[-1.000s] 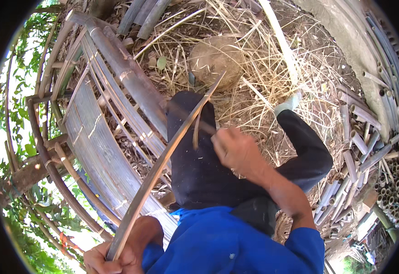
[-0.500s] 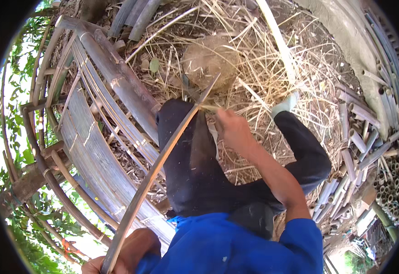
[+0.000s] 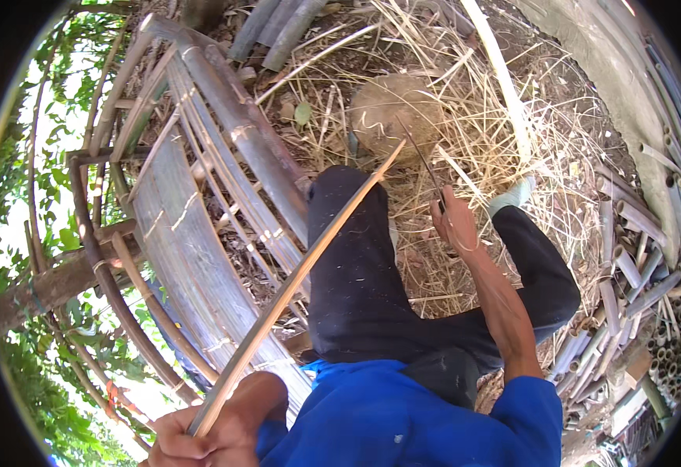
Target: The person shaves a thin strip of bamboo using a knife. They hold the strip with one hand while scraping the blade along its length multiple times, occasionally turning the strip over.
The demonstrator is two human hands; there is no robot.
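A long split-bamboo strip slants up and right across my left thigh, its pale, pointed end hanging in the air. My left hand is closed round its lower end, near my left hip. In front of my lap, my right hand grips a knife by the handle. The thin dark blade points forward and left, a little to the right of the strip's tip and apart from it. Beyond both tips lies a round, flat-topped block, with a pale curled shaving near it.
Straw-like bamboo shavings cover the ground ahead and right. A bamboo bench stands close on my left. Cut bamboo tubes are piled at the right, beside a low earthen ledge. My bent right leg rests on the ground.
My right hand has drawn the knife away from the strip, to the right. The blade now shows clear of it. The whole view has shifted slightly.
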